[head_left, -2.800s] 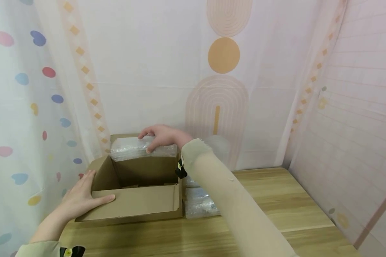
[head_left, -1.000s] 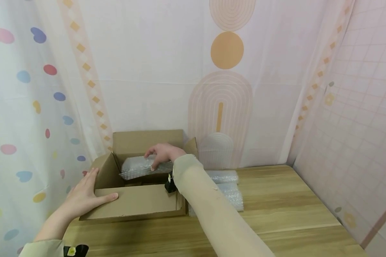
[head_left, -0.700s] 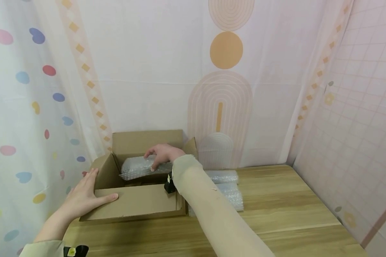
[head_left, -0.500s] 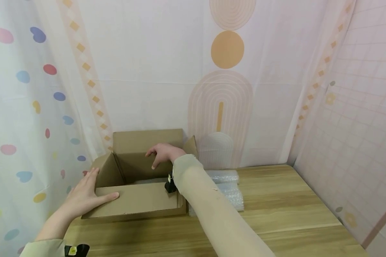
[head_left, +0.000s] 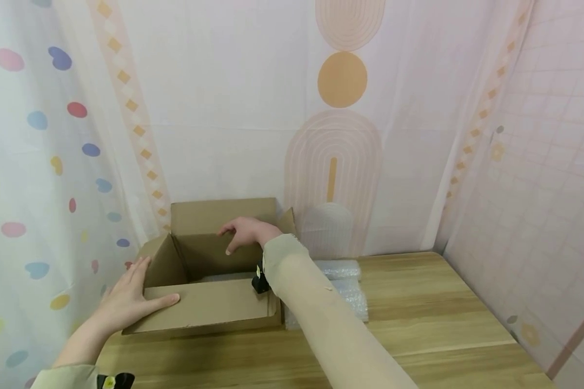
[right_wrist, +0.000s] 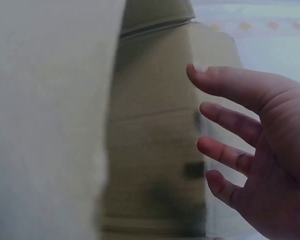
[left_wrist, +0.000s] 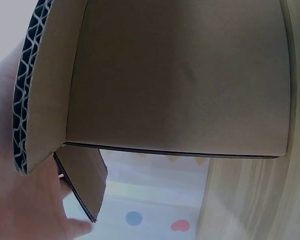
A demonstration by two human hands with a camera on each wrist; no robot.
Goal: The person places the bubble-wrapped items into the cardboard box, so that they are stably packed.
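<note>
No readable text, label, brand or number appears anywhere: the cardboard box is plain brown, and the curtains behind the desk carry only coloured shapes and patterns.

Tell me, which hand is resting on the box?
The left hand: it lies flat on the box's near left corner. The right hand hangs over the opening, fingers spread, holding nothing.

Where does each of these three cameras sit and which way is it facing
Head: worn high, looking forward and down at the cardboard box on the wooden table; both sleeved arms show.
Left wrist: low at the left hand, facing the box's outer wall.
Right wrist: behind the right hand, facing into the box; spread fingers show, holding nothing.
Shared: all three see the box.
</note>
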